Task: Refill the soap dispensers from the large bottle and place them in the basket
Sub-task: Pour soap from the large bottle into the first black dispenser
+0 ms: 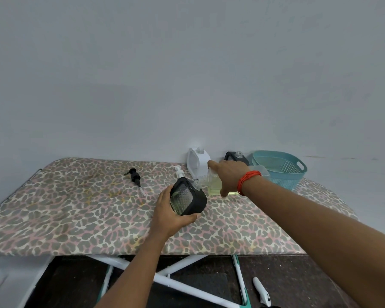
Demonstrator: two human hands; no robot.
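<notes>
My left hand (168,215) grips a black soap dispenser (188,200) with a clear textured window, tilted on the leopard-print board. My right hand (228,176) holds the large clear bottle (211,185) of yellowish soap tipped on its side, its neck meeting the black dispenser's opening. A white dispenser (198,162) and a second black dispenser (236,157), both without pumps, stand at the back edge. The teal basket (282,168) sits at the back right. A black pump (135,177) lies loose to the left; a white pump (179,172) stands behind the held dispenser.
The ironing board (76,214) serves as the table, against a grey wall. A clear plastic container (261,171) sits between my right wrist and the basket. White board legs (165,276) and a white object (261,291) show on the dark floor below.
</notes>
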